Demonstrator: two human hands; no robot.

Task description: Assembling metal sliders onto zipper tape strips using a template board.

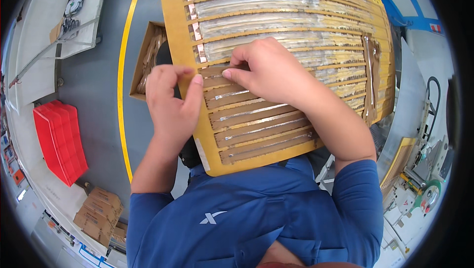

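A yellow slotted board (177, 16) lies tilted across my lap. Brown zippers with silvery metal teeth lie in its lower slots, one of them a brown zipper (261, 115) below my right hand. My right hand (269, 68) is closed, thumb and curled forefinger on the left part of the uppermost of these zippers (211, 76). My left hand (170, 102) is at the board's left edge, thumb and forefinger apart, the thumb tip beside that zipper's left end. The upper slots hold clear, shiny strips (256, 8).
More brown zippers (371, 70) lie crosswise on the board's right side. A cardboard box (143, 60) with brown pieces stands left of the board. Further left are stacked red bins (60, 142), cartons (98, 213) and a white table (86, 26). Machine equipment (419, 189) stands at right.
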